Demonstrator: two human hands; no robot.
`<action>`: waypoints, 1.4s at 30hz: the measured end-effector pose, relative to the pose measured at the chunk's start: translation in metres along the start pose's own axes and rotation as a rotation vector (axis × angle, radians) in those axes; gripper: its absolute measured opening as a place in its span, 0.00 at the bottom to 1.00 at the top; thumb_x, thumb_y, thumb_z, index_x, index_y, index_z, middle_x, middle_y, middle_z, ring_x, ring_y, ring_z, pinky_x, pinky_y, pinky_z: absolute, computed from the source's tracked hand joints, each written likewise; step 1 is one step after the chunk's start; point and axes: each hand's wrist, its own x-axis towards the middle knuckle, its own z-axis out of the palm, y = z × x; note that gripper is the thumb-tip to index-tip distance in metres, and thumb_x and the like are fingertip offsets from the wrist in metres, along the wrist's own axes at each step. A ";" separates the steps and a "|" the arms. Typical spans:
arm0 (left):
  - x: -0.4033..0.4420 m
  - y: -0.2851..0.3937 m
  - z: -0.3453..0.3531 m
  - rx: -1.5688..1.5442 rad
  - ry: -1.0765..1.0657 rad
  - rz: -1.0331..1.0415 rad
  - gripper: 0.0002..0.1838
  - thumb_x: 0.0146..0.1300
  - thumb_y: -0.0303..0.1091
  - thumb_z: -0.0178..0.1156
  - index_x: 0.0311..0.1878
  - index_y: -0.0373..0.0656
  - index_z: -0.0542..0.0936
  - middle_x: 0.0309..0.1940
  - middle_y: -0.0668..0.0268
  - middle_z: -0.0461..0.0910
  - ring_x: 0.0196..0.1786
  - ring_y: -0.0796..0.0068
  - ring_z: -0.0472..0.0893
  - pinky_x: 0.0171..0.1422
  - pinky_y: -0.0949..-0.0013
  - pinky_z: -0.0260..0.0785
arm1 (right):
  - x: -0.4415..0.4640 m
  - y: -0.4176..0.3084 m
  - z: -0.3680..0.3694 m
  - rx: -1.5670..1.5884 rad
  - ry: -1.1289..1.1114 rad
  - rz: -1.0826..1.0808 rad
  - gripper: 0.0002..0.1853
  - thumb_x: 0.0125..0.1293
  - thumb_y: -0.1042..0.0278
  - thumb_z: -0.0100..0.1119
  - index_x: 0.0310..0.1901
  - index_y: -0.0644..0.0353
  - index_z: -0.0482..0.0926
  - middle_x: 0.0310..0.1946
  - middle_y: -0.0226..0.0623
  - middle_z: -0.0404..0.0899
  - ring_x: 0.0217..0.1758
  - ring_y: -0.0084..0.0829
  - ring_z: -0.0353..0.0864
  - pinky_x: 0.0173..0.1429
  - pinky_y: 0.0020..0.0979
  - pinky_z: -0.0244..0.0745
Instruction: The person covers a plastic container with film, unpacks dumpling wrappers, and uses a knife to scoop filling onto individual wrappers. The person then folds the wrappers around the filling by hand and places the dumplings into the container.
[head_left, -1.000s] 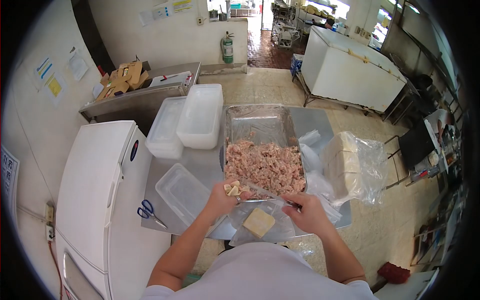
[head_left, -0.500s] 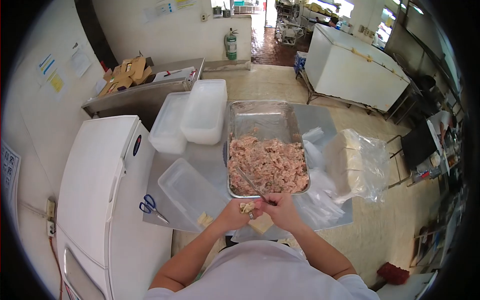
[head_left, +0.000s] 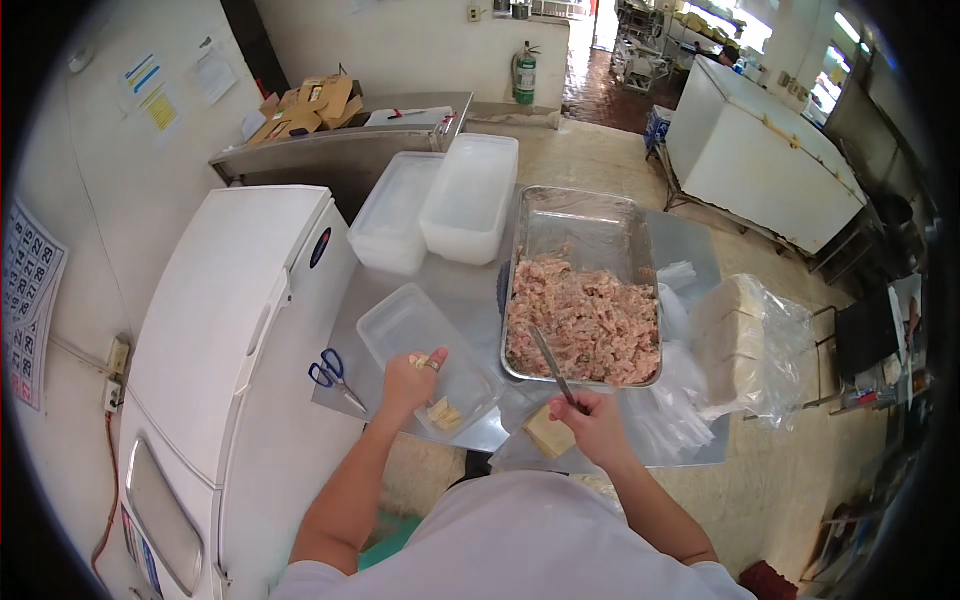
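Note:
My left hand (head_left: 409, 382) is over a clear plastic container (head_left: 400, 316), its fingers closed on a folded dumpling (head_left: 419, 361). A few pale dumplings (head_left: 443, 412) lie in the container's near end. My right hand (head_left: 594, 424) holds a metal spatula (head_left: 554, 365) with its blade pointing up and away, over the near edge of the tray. Ground meat filling (head_left: 585, 318) fills the near part of the metal tray (head_left: 584, 205). Beside my right hand, a stack of square yellowish wrappers (head_left: 550, 432) rests on plastic.
Blue-handled scissors (head_left: 336, 378) lie at the table's left edge. Stacked lidded containers (head_left: 471, 200) stand behind. Bagged wrapper blocks (head_left: 733, 345) and loose plastic (head_left: 675, 405) are at the right. A white refrigerator (head_left: 235, 300) stands left; a person (head_left: 730, 55) is far back.
My hands have separated; the left moved left over the container with the dumpling, while the right kept the spatula. The whole view has shifted, moving the table rightward in frame.

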 end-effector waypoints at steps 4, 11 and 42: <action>0.020 -0.052 -0.001 0.112 -0.154 0.094 0.21 0.64 0.47 0.73 0.36 0.33 0.85 0.31 0.53 0.86 0.37 0.59 0.86 0.46 0.57 0.77 | -0.003 0.001 0.005 -0.002 -0.016 0.029 0.12 0.72 0.63 0.69 0.38 0.66 0.89 0.25 0.23 0.81 0.29 0.14 0.70 0.32 0.24 0.63; 0.025 -0.045 0.007 0.600 -0.453 0.085 0.21 0.60 0.45 0.72 0.45 0.32 0.88 0.45 0.43 0.88 0.50 0.46 0.87 0.57 0.53 0.79 | -0.003 0.015 0.011 0.048 -0.029 0.047 0.11 0.72 0.65 0.68 0.41 0.67 0.89 0.28 0.26 0.84 0.31 0.15 0.73 0.34 0.23 0.67; -0.077 0.064 0.159 0.250 -0.496 0.895 0.11 0.57 0.39 0.74 0.38 0.45 0.85 0.36 0.60 0.83 0.48 0.54 0.84 0.52 0.53 0.77 | -0.023 0.040 -0.052 0.104 0.203 0.115 0.11 0.72 0.67 0.68 0.44 0.68 0.88 0.33 0.30 0.88 0.36 0.16 0.81 0.41 0.22 0.73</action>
